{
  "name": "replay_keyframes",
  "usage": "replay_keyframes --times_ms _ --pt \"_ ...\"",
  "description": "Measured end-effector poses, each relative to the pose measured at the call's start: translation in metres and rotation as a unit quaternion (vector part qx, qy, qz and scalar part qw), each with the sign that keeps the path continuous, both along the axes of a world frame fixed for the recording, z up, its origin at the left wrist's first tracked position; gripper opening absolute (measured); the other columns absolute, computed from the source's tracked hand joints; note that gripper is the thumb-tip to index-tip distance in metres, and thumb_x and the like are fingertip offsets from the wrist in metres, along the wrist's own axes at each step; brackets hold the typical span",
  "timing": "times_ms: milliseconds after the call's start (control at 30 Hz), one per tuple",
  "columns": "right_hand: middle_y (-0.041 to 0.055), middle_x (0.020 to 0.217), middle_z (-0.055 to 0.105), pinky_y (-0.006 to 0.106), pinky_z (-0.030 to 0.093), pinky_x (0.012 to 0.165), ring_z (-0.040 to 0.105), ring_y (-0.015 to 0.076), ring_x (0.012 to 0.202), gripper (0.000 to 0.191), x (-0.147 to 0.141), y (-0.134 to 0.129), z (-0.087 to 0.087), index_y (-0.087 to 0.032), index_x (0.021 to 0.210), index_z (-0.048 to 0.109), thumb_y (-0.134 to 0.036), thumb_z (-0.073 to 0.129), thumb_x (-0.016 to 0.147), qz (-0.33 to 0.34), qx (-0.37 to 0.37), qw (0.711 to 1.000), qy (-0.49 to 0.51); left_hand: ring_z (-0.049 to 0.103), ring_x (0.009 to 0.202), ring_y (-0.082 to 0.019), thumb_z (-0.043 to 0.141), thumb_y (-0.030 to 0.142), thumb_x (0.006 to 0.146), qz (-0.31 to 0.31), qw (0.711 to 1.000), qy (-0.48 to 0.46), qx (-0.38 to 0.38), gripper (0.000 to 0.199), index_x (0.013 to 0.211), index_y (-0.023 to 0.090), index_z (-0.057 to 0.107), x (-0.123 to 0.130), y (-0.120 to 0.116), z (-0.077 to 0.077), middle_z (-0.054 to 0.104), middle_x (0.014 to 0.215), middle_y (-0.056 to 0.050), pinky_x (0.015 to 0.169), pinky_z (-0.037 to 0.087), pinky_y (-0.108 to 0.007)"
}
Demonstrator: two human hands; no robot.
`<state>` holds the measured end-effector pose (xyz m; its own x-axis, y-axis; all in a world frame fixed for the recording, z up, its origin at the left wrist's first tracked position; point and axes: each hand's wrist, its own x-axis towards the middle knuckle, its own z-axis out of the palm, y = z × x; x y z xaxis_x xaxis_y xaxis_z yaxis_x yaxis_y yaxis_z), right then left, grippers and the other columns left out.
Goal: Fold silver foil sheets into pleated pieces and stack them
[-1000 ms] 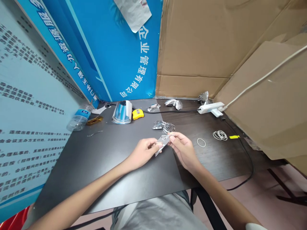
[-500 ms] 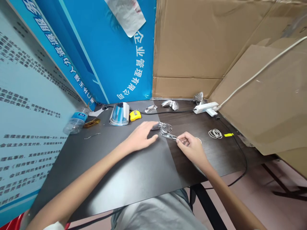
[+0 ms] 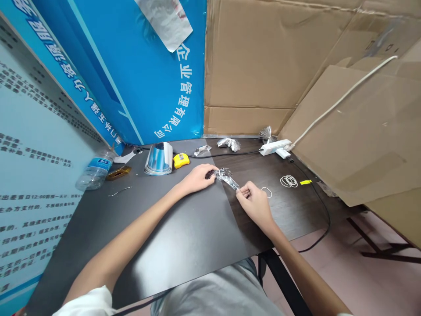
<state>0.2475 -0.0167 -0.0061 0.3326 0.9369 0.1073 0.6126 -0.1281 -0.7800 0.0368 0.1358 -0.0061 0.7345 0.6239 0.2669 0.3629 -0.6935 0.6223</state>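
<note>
Head view: both bare hands at mid-desk, working on silver pieces. Right hand has its grip closed to a pinch, thumb and fingertips on the near end of a silver strip; remaining fingers curled in. Left hand has a partly closed grip, fingers curved over the left end of a silver bundle, thumb on the near side; how firmly it squeezes, cannot tell. Strip lies between the two hands, long axis slanting from upper left at the bundle down to lower right at the right fingertips. Its far end meets the bundle; laid on it or tucked in, cannot tell. Bundle sits over the desk near the seam of grey and dark wood surfaces, long axis roughly left to right, frayed tips fanning right and away from the person. Single white band just right of the right hand, several more loops further right, yellow tag beside those. Behind the hands: yellow tape measure, rolled sheet left of it, small silver piece, second silver bunch, third bunch behind the white power strip. Clear bottle at far left, tilted.
</note>
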Motion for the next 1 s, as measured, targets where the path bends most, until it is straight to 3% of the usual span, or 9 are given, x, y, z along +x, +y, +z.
replay_keyframes --times_ms 267,667,867,1000 --pt "0.0003 0.071 0.066 0.027 0.043 0.064 0.059 0.0166 0.066 0.018 0.001 0.011 0.003 -0.021 0.073 0.057 -0.035 0.063 0.083 0.006 -0.02 0.999 0.036 0.067 0.092 -0.021 0.058 0.029 0.092 0.023 0.995 -0.045 -0.087 0.031 0.114 0.017 0.076 -0.003 0.002 0.006 0.077 0.113 -0.008 0.083 0.05 -0.031" --pt "-0.0021 0.063 0.053 0.025 0.036 0.059 0.047 0.0139 0.061 0.023 0.002 0.024 0.009 -0.021 0.068 0.051 -0.036 0.063 0.081 0.008 -0.021 0.997 0.069 0.059 0.076 -0.017 0.065 0.035 0.087 0.031 0.985 -0.052 -0.163 0.03 0.108 0.016 0.075 -0.004 -0.001 0.008 0.074 0.096 -0.006 0.068 0.043 -0.027" --pt "-0.0016 0.07 0.059 0.026 0.038 0.062 0.052 0.0152 0.062 0.017 -0.003 0.028 0.01 -0.023 0.087 0.056 -0.04 0.057 0.089 0.067 -0.014 0.997 -0.017 0.061 0.082 -0.018 0.061 0.036 0.09 0.045 0.98 -0.058 -0.186 0.026 0.103 0.016 0.072 -0.002 -0.005 0.009 0.073 0.098 -0.006 0.071 0.045 -0.027" --pt "-0.0019 0.068 0.062 0.026 0.035 0.061 0.055 0.0172 0.06 0.024 -0.011 0.031 0.017 -0.024 0.094 0.052 -0.048 0.051 0.097 0.089 -0.044 0.99 -0.1 0.064 0.089 -0.02 0.057 0.035 0.092 0.048 0.978 -0.059 -0.192 0.024 0.102 0.017 0.07 -0.001 -0.009 0.01 0.073 0.103 -0.006 0.076 0.047 -0.028"
